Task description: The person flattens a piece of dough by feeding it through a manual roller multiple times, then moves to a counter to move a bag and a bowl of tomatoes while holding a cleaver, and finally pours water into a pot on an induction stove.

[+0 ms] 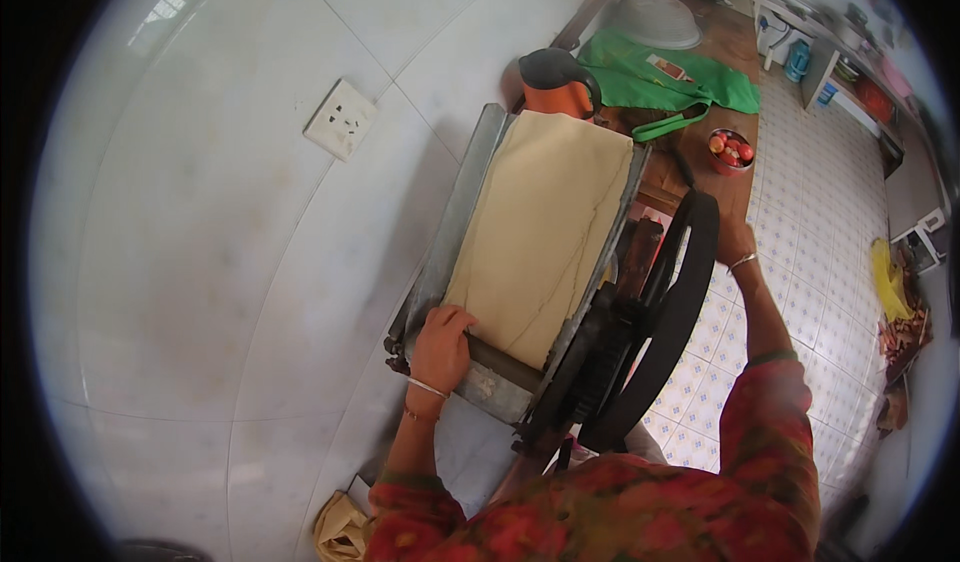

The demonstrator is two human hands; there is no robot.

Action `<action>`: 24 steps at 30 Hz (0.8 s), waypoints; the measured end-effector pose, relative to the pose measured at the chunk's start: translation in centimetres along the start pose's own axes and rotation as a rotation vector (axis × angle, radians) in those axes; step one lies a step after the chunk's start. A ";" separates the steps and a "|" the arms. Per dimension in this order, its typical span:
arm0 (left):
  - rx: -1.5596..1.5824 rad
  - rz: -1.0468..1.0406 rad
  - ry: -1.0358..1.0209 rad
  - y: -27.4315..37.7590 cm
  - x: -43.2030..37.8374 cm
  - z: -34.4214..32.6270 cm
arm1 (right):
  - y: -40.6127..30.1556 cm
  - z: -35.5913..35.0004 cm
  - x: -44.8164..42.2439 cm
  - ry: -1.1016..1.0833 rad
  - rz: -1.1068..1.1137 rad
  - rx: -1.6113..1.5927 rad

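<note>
A long pale sheet of dough [544,224] lies along the sloping metal tray [461,209] of a dough-rolling machine. Cracks run through its right side, and its near end meets a dark roller [504,361]. My left hand [442,346] rests at the sheet's near left corner, fingertips on the dough beside the roller, gripping nothing that I can see. To the machine's right stands a large black handwheel [686,292]. My right hand [733,243] is at the wheel's upper outer rim, closed on it, with the fingers mostly hidden.
Beyond the tray, a wooden table [724,194] bears an orange jug [556,97], a green cloth bag [637,74], a bowl of red fruit [730,151] and a whitish domed cover [656,20]. A tiled wall with a socket [341,119] flanks the machine's left.
</note>
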State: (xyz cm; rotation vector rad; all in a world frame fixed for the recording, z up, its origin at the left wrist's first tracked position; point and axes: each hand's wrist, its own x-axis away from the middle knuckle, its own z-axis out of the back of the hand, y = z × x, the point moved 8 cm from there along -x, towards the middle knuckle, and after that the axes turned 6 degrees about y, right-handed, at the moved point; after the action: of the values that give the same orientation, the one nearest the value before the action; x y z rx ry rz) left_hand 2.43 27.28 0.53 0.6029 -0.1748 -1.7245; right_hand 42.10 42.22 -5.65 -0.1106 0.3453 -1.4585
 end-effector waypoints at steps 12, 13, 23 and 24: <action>0.015 -0.151 0.080 -1.2 0.6 -0.1 | -4.1 -18.2 19.5 -0.491 -0.276 0.043; 0.020 -0.141 0.085 -1.3 0.6 -0.3 | -5.0 -17.8 21.1 -0.479 -0.304 0.047; -0.048 -0.164 0.080 -1.8 1.4 -0.5 | -17.6 5.5 25.5 -0.263 0.114 0.194; -0.061 -0.157 0.029 -1.7 1.3 -1.4 | -17.2 8.1 24.0 -0.168 0.101 0.223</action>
State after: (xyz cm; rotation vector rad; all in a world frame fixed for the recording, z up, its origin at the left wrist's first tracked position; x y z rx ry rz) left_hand 1.45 26.78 -1.76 0.6100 -0.0556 -1.8640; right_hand 29.83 15.46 2.94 -0.0349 0.0496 -1.3682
